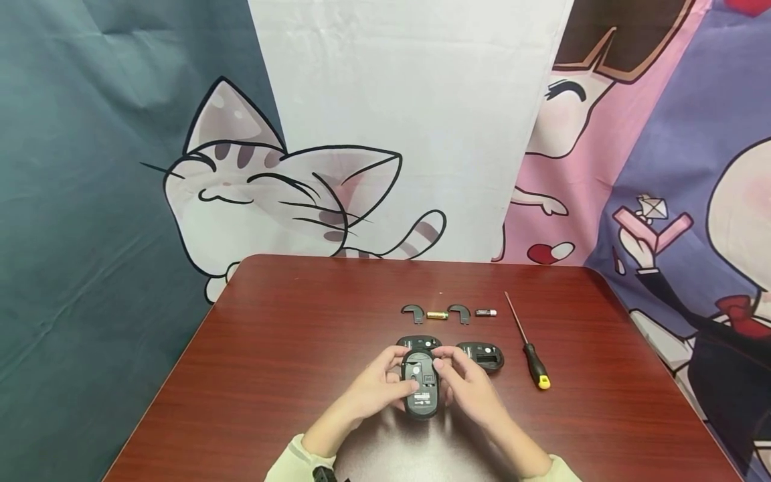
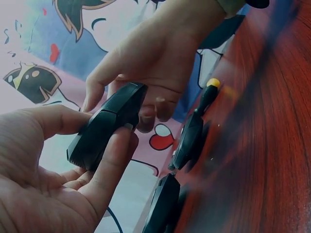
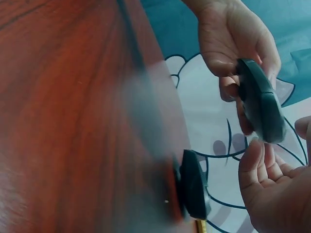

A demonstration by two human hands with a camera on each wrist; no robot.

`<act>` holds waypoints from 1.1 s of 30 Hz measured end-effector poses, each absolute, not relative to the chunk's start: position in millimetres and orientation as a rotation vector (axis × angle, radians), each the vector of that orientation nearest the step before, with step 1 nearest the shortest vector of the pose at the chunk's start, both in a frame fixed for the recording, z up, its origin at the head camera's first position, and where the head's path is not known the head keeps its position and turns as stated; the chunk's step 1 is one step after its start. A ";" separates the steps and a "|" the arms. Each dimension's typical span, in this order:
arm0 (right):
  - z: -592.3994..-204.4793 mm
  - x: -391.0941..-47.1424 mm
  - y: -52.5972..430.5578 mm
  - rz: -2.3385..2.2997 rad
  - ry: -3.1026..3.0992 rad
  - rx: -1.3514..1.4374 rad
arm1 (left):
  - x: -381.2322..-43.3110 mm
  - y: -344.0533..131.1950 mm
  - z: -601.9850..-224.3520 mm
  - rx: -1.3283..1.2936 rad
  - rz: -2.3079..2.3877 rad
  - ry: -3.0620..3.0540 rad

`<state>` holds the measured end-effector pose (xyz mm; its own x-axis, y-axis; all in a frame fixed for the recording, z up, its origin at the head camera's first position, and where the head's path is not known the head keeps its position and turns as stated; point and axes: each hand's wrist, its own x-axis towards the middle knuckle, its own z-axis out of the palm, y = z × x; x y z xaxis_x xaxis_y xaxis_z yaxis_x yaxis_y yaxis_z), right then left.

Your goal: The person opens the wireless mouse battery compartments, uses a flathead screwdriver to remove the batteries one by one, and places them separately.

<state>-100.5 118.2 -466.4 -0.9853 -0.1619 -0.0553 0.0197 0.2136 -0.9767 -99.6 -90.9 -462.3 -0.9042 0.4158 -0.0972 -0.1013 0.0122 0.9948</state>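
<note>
Now, head view: the mouse (image 1: 423,402) is up over the table (image 1: 241,402), between both hands, underside showing, long axis running near to far.
Left hand (image 1: 373,389): on the left flank, thumb laid across the underside, doing the holding.
Right hand (image 1: 476,391): up at the far right edge, so it's nearer the far end; fingers loosely bent.
Other mice: second mouse (image 1: 417,342) just past that far end, third mouse (image 1: 484,356) beyond the right hand.
Left wrist view: left fingers and thumb pinch the mouse, its length tilted toward the right hand.
Right wrist view: the mouse's free end slants down to the right fingertips; touching or just apart, can't tell.
</note>
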 end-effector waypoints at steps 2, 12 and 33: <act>-463.6 -102.7 119.5 -1.890 2.333 -0.147 | -99.9 -90.9 -462.3 0.325 1.956 1.927; -457.0 -111.5 124.3 -1.817 2.405 -0.258 | -98.9 -91.5 -462.0 0.315 1.965 1.911; -456.7 -112.4 123.0 -1.748 2.470 -0.314 | -99.9 -92.3 -462.4 0.293 1.917 1.956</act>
<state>-112.4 123.0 -456.7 -0.9738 -0.2244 0.0373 -0.1098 0.3202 -0.9410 -99.9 -92.3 -462.4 -0.9042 0.4082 -0.1257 -0.1175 0.0451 0.9920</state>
